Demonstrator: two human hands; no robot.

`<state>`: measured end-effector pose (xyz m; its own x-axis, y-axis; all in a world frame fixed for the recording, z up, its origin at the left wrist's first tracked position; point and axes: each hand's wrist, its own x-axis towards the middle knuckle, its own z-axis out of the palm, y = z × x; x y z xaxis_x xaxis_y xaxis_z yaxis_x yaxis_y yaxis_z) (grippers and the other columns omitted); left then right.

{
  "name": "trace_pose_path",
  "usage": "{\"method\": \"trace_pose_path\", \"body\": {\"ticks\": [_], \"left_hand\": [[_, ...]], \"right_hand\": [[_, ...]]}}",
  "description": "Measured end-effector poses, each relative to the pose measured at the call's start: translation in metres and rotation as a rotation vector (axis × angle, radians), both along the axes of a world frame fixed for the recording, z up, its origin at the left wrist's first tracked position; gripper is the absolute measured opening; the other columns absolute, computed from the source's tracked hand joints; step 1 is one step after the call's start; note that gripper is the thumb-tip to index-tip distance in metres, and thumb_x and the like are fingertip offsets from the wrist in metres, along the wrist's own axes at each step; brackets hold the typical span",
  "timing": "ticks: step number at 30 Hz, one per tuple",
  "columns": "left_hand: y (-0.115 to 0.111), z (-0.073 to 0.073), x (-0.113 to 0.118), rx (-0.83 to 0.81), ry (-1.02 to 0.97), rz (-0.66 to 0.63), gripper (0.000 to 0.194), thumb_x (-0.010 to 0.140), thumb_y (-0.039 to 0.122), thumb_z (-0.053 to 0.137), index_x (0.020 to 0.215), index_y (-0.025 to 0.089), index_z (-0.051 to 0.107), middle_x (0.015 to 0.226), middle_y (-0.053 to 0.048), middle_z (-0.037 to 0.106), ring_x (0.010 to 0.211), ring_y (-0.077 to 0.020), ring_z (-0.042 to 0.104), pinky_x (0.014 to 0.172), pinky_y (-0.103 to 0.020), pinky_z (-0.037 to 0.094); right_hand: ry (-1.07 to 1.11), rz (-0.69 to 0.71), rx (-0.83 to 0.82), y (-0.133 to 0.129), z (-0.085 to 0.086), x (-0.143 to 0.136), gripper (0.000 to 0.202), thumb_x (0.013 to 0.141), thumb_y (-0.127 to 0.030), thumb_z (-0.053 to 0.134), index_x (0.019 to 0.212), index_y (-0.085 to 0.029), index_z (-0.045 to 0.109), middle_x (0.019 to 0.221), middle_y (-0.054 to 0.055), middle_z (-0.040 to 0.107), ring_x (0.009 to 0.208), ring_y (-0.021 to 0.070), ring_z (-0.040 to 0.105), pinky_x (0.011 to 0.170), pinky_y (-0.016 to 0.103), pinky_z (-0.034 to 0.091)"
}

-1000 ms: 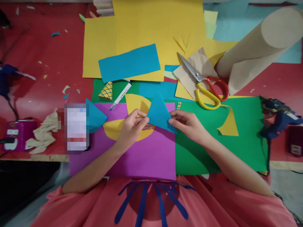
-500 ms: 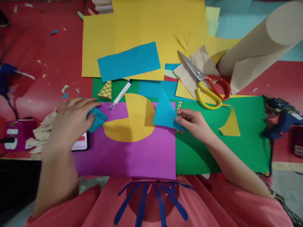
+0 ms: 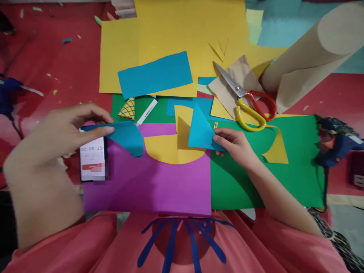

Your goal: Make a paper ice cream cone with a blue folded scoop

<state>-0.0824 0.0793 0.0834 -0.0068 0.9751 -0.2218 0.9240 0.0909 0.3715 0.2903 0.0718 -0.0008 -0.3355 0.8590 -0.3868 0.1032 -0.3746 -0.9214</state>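
Since the earlier frame, the left hand has brought its curved blue piece out over the upper left part of the purple sheet, and the yellow piece has slid across that sheet toward its right edge; the right hand and its blue triangle have shifted only slightly. The left thumb lies on top of the curved piece, pinching it against the fingers; the right thumb and fingers are clamped on the triangle's lower right corner, at the purple sheet's right edge. Both blue pieces look like thin card or craft foam: probably very light, soft enough to bend, easily creased, and not especially slippery. A light pinch near an edge or corner should serve, leaving the broad face unbent. The curved piece is matte, deeper blue, and its free end dips in a rounded bow; the triangle looks flatter and brighter, with a sharp tip pointing beyond the sheet's far edge. The yellow piece lies on the purple sheet, round-edged with a notch at its upper left, partly shaded by the triangle.
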Motion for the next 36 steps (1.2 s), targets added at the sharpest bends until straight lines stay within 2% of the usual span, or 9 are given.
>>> {"method": "trace_pose_path", "body": {"ticks": [3, 7, 10, 15, 18, 22, 28, 31, 36], "left_hand": [[0.009, -0.005, 0.029, 0.061, -0.312, -0.034, 0.034, 0.079, 0.048, 0.067, 0.091, 0.016, 0.066, 0.08, 0.006, 0.064, 0.073, -0.0052, 0.055, 0.075, -0.022, 0.046], [0.022, -0.024, 0.065, 0.277, -0.196, -0.085, 0.027, 0.079, 0.025, 0.071, 0.105, 0.019, 0.067, 0.102, 0.0, 0.069, 0.094, -0.0149, 0.061, 0.091, -0.032, 0.046], [0.017, -0.031, 0.094, 0.405, -0.273, -0.098, 0.026, 0.085, 0.032, 0.064, 0.108, 0.019, 0.064, 0.11, -0.002, 0.068, 0.101, -0.0165, 0.061, 0.1, -0.034, 0.043], [0.001, -0.046, 0.136, -0.183, -0.922, 0.023, 0.032, 0.081, 0.053, 0.063, 0.086, 0.021, 0.06, 0.063, 0.001, 0.066, 0.054, -0.0135, 0.063, 0.047, -0.023, 0.047], [-0.001, -0.058, 0.141, -0.241, -0.965, 0.104, 0.039, 0.083, 0.051, 0.06, 0.06, 0.021, 0.049, 0.045, 0.003, 0.056, 0.04, -0.0112, 0.055, 0.04, -0.022, 0.044], [-0.006, -0.065, 0.133, -0.165, -0.943, 0.185, 0.038, 0.082, 0.044, 0.062, 0.057, 0.021, 0.046, 0.044, 0.003, 0.055, 0.038, -0.0106, 0.055, 0.039, -0.022, 0.044], [-0.023, -0.07, 0.14, -0.192, -1.063, 0.361, 0.029, 0.073, 0.036, 0.071, 0.083, 0.021, 0.049, 0.05, 0.004, 0.063, 0.045, -0.0155, 0.065, 0.043, -0.023, 0.05], [-0.031, -0.074, 0.151, -0.188, -1.123, 0.492, 0.043, 0.069, 0.037, 0.072, 0.097, 0.021, 0.045, 0.053, 0.005, 0.064, 0.048, -0.0178, 0.068, 0.047, -0.024, 0.054], [-0.038, -0.067, 0.15, -0.411, -1.133, 0.37, 0.03, 0.071, 0.038, 0.068, 0.078, 0.021, 0.045, 0.065, 0.0, 0.07, 0.057, -0.0157, 0.07, 0.056, -0.025, 0.056]], "right_hand": [[-0.038, -0.02, 0.058, 0.001, -0.001, 0.004, 0.026, 0.084, -0.04, 0.064, 0.095, -0.018, 0.068, 0.067, -0.002, 0.06, 0.044, 0.0068, 0.051, 0.038, 0.02, 0.038], [-0.07, -0.026, 0.098, 0.0, -0.001, 0.007, 0.026, 0.085, -0.04, 0.063, 0.098, -0.018, 0.069, 0.068, -0.002, 0.059, 0.044, 0.0061, 0.05, 0.039, 0.02, 0.036], [-0.066, -0.011, 0.096, -0.001, 0.002, 0.004, 0.026, 0.086, -0.04, 0.063, 0.098, -0.018, 0.069, 0.068, -0.003, 0.057, 0.044, 0.006, 0.049, 0.04, 0.02, 0.037], [-0.059, 0.056, 0.133, -0.002, 0.011, -0.005, 0.024, 0.086, -0.039, 0.063, 0.096, -0.018, 0.07, 0.081, 0.001, 0.065, 0.046, 0.0057, 0.049, 0.043, 0.022, 0.04], [-0.061, 0.084, 0.12, -0.003, 0.014, -0.005, 0.023, 0.086, -0.04, 0.064, 0.086, -0.017, 0.069, 0.078, 0.001, 0.065, 0.047, 0.0057, 0.049, 0.044, 0.022, 0.039], [-0.028, 0.126, 0.001, -0.005, 0.01, 0.004, 0.03, 0.086, -0.045, 0.064, 0.075, -0.017, 0.063, 0.059, -0.002, 0.057, 0.047, 0.0072, 0.049, 0.043, 0.02, 0.037], [0.12, -0.287, 0.032, -0.005, 0.007, 0.0, 0.034, 0.079, -0.051, 0.068, 0.094, -0.022, 0.061, 0.063, -0.005, 0.051, 0.05, 0.0094, 0.049, 0.046, 0.023, 0.041], [0.251, -0.294, -0.028, -0.004, 0.006, -0.013, 0.054, 0.072, -0.062, 0.068, 0.11, -0.026, 0.057, 0.076, -0.002, 0.054, 0.06, 0.0112, 0.052, 0.053, 0.025, 0.046], [0.192, -0.264, -0.055, -0.005, -0.001, -0.026, 0.031, 0.078, -0.048, 0.071, 0.097, -0.025, 0.062, 0.082, -0.001, 0.059, 0.071, 0.0125, 0.055, 0.063, 0.025, 0.048]]}}
